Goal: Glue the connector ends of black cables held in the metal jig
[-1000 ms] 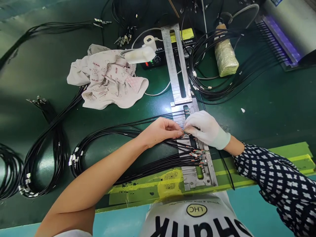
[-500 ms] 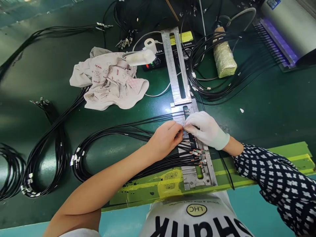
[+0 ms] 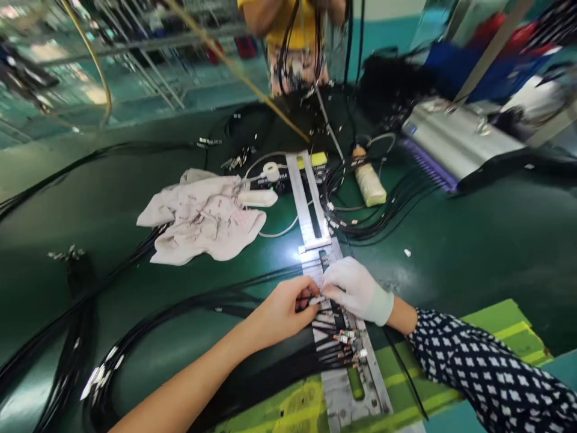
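Observation:
A slotted metal fixture [image 3: 333, 385] lies along the bench, with black cables [image 3: 270, 373] laid across it from the left. Several cable ends [image 3: 349, 338] with small connectors and coloured wires show over its slot. My bare left hand [image 3: 283, 310] pinches a cable at a small pale end [image 3: 318, 299], just above the fixture. Touching or nearly touching those fingers, my right hand [image 3: 358, 291] in a white glove has thumb and fingertips pressed together at the same cable end. The fingertips hide most of that end.
Behind the fixture stand a metal frame [image 3: 295, 186] and a black box with a yellow label [image 3: 319, 159]. A pale cloth [image 3: 207, 216] lies left under a white lamp [image 3: 258, 197]. Coiled cables, a wrapped handle [image 3: 370, 185] and a grey-purple rack [image 3: 460, 144] are right. A person [image 3: 293, 36] stands opposite.
My view has tilted up, bringing the far side of the bench and another person into sight. Both hands stay together at the fixture; my left fingers have shifted slightly and look less tightly curled.

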`<move>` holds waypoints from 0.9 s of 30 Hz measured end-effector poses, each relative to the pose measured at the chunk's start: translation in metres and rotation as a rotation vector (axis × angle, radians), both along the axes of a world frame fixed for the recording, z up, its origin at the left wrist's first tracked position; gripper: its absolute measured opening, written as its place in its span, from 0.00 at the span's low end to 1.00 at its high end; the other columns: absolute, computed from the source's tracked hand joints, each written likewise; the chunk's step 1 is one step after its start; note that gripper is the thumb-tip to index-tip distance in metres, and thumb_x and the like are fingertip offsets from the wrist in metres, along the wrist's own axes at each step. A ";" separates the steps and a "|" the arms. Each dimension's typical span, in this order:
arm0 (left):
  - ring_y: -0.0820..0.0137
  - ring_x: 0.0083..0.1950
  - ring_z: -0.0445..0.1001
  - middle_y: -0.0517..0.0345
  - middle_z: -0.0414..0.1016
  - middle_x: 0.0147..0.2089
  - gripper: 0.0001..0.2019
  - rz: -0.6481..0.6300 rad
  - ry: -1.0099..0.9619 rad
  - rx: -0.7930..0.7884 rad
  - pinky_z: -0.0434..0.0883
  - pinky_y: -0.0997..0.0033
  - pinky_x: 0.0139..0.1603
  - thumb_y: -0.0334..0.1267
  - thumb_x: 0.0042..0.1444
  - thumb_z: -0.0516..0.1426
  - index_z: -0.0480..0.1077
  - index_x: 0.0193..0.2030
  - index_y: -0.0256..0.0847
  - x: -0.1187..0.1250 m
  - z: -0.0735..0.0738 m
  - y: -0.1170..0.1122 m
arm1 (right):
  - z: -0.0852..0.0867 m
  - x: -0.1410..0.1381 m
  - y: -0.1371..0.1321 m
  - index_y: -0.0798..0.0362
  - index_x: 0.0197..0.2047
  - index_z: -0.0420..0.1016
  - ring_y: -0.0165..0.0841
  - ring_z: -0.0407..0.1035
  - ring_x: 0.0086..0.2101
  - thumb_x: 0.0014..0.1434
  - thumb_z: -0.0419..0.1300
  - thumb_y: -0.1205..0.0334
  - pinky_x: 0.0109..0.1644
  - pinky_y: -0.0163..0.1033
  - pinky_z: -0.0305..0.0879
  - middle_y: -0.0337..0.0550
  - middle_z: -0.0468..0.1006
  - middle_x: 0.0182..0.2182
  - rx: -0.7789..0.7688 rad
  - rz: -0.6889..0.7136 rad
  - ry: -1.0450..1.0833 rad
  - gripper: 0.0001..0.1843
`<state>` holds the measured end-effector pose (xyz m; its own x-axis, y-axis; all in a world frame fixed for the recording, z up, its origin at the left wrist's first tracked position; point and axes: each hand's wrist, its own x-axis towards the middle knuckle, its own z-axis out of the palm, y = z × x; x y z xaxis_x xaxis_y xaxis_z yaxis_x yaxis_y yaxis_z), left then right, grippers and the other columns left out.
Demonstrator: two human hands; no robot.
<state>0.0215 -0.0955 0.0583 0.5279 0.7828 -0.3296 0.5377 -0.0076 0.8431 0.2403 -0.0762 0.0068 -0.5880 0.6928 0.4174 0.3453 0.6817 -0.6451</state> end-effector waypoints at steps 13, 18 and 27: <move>0.77 0.28 0.62 0.53 0.77 0.35 0.24 -0.013 -0.213 -0.571 0.58 0.74 0.30 0.59 0.52 0.64 0.74 0.32 0.34 -0.006 -0.006 0.029 | 0.001 -0.004 -0.001 0.50 0.34 0.73 0.33 0.73 0.36 0.71 0.55 0.50 0.44 0.45 0.64 0.40 0.81 0.33 0.184 0.009 -0.001 0.17; 0.71 0.36 0.67 0.57 0.73 0.34 0.18 0.063 -0.140 -0.222 0.64 0.72 0.39 0.53 0.61 0.60 0.74 0.35 0.37 -0.003 -0.010 0.013 | -0.003 -0.002 0.000 0.51 0.37 0.73 0.34 0.73 0.38 0.72 0.54 0.52 0.46 0.45 0.64 0.41 0.81 0.35 0.185 -0.033 0.014 0.15; 0.72 0.42 0.73 0.58 0.76 0.40 0.14 0.047 -0.017 0.364 0.67 0.72 0.45 0.44 0.71 0.51 0.76 0.42 0.42 -0.002 -0.032 -0.008 | -0.010 0.002 0.001 0.51 0.38 0.74 0.34 0.73 0.39 0.72 0.56 0.55 0.46 0.42 0.62 0.40 0.81 0.36 0.175 -0.058 -0.019 0.13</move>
